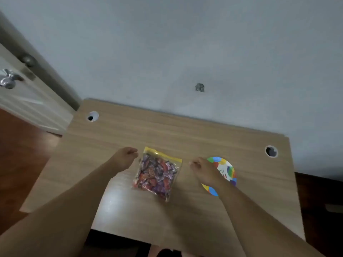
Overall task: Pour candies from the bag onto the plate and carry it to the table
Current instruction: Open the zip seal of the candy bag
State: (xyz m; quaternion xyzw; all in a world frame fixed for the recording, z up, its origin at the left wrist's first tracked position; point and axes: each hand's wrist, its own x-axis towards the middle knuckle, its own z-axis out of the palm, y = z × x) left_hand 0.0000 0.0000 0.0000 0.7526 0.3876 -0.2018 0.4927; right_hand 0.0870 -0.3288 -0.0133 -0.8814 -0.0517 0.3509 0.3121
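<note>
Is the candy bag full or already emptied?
Full. The bag lies flat on the desk, packed with wrapped candies; none lie on the visible part of the plate beside it.

Two bare forearms show, one from the near left and one from the near right. No sleeve covers either as far as they are seen, and neither wrist carries a watch, band or bracelet. The left hand and the right hand are ungloved; blur hides whether any finger wears a ring.
</note>
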